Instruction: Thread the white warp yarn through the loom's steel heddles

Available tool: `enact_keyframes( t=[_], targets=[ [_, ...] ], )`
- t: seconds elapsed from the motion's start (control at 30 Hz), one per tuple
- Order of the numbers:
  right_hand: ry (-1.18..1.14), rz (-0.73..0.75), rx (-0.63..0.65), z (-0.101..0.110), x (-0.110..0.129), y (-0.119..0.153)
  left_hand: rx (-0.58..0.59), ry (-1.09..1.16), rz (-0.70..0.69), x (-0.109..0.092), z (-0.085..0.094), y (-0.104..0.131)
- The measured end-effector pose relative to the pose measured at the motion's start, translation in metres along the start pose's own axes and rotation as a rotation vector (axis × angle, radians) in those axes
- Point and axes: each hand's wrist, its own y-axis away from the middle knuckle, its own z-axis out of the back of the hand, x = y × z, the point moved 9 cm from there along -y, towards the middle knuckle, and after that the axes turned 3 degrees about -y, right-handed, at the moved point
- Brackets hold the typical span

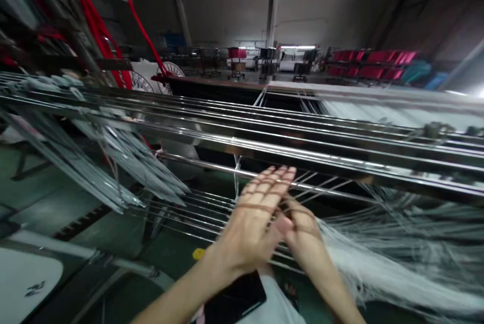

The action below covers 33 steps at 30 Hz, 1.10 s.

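Note:
My left hand (257, 223) is raised over the thin metal rods, its fingers stretched out together and pointing up and away. Thin dark lines cross the backs of its fingers, perhaps shadows. Close beside it, partly behind, is my right hand (304, 230); its fingers bend inward and are mostly hidden. Whether anything lies between the hands I cannot make out. White threads (236, 177) run up past my left fingertips to a metal bar (212, 165). To the right of my right hand hangs a thick bundle of loose white yarn (378, 263).
Long polished rods (264, 145) span the frame in front of me. Bunches of thin grey strips (139, 162) hang at the left. A white chair back (28, 281) stands lower left. A dark phone-like object (236, 301) lies on my lap. Red racks (370, 64) stand far back.

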Motion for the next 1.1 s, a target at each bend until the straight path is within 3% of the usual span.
enact_keyframes(
  t=[0.13,0.2,0.23,0.3,0.4,0.47,0.5,0.57,0.63,0.73,0.8,0.83,0.87,0.93,1.03,1.1],
  targets=[
    [-0.252,-0.211,-0.242,0.044,-0.01,0.001,-0.117,-0.353,0.324,0.098,0.017,0.02],
    [-0.392,-0.258,-0.268,0.043,-0.01,0.0,-0.103,-0.372,0.417,0.124,0.019,0.022],
    [-0.459,-0.277,-0.262,0.038,-0.01,-0.001,-0.072,-0.312,0.43,0.127,0.017,0.019],
    [-0.556,-0.309,-0.284,0.028,-0.011,-0.004,0.02,-0.074,0.385,0.109,0.01,0.009],
    [-0.571,-0.32,-0.308,0.016,-0.009,-0.011,0.178,0.284,0.184,0.041,0.001,-0.003],
    [-0.569,-0.306,-0.24,0.008,-0.004,-0.016,0.22,0.323,0.066,0.001,0.005,-0.004],
    [-0.575,-0.298,-0.214,0.005,-0.003,-0.018,0.23,0.302,0.031,-0.011,0.008,-0.002],
    [-0.588,-0.301,-0.223,0.009,-0.005,-0.016,0.256,0.264,0.033,-0.011,0.009,0.002],
    [-0.6,-0.336,-0.25,0.017,-0.01,-0.009,0.283,0.257,0.119,0.016,0.006,0.007],
    [-0.631,-0.268,-0.344,0.036,-0.005,0.002,0.111,0.248,0.387,0.089,0.01,0.009],
    [-0.634,-0.156,-0.427,0.049,0.004,0.006,0.037,0.382,0.569,0.127,0.002,0.012],
    [-0.629,-0.132,-0.438,0.051,0.006,0.007,0.049,0.499,0.623,0.133,-0.006,0.011],
    [-0.619,-0.146,-0.417,0.047,0.005,0.007,0.074,0.621,0.644,0.13,-0.015,0.01],
    [-0.583,-0.226,-0.345,0.035,-0.002,0.004,0.104,0.743,0.579,0.099,-0.019,0.003],
    [-0.532,-0.27,-0.265,0.019,-0.007,-0.001,0.163,0.504,0.26,0.023,-0.005,-0.008],
    [-0.54,-0.252,-0.24,0.015,-0.005,-0.004,0.229,0.292,0.075,-0.016,0.0,-0.008]
  ],
)
